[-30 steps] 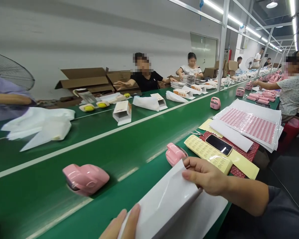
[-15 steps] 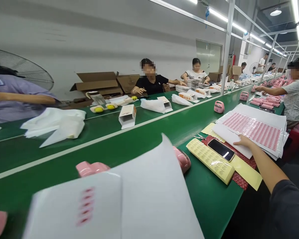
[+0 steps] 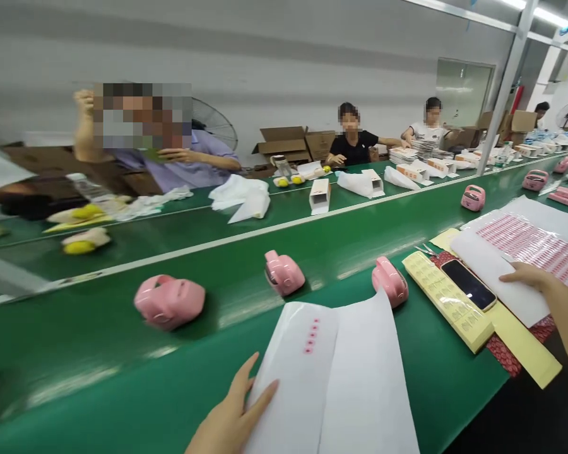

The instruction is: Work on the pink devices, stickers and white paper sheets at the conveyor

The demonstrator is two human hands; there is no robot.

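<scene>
The left hand is holding the sheet by its left edge, its grip clamped there with the thumb lying over the top. The sheet is spreading above the near part of the tabletop, a short column of red marks showing on its left half and the right half staying plain white. Its top corner is partly covering a pink case.

The right hand is touching the paper with its fingertips; I cannot tell whether that grip is pinching it. The paper is overlapping the sticker stack. Beside it, the phone is lying between the paper and the yellow block, and a yellow strip is jutting over the tabletop's edge.

Across the belt, a person in purple is raising one arm.
</scene>
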